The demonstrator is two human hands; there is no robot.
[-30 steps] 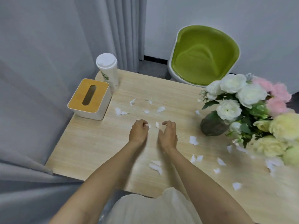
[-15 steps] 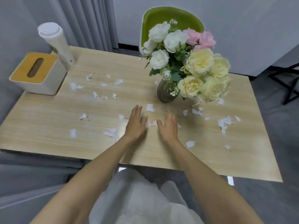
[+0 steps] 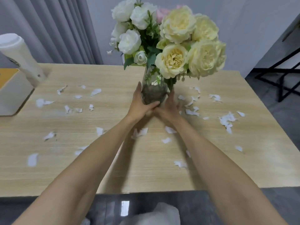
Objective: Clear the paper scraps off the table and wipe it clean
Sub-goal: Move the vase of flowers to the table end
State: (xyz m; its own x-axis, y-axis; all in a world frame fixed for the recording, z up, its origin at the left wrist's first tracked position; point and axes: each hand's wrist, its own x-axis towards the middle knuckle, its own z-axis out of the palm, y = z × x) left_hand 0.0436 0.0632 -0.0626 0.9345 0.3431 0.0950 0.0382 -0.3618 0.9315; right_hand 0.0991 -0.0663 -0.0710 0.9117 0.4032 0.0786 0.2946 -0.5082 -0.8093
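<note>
Several white paper scraps [image 3: 226, 120] lie scattered over the light wooden table [image 3: 48, 168]. A dark glass vase [image 3: 153, 93] with white, yellow and pink flowers [image 3: 174, 41] stands at the table's middle. My left hand [image 3: 140, 105] holds the vase's left side, thumb curled under its front. My right hand [image 3: 168, 107] holds its right side. More paper scraps [image 3: 95, 92] lie to the left of the vase, and some lie under my forearms.
A white tissue box with a wooden top [image 3: 11, 91] sits at the left edge, a white lidded cup [image 3: 19, 57] behind it. Grey curtains [image 3: 53, 30] hang at the back left. A black metal stand [image 3: 282, 75] is on the floor at right.
Both hands moved forward from the tabletop to the vase and closed round its base. The view shifted right and closer to the flowers.
</note>
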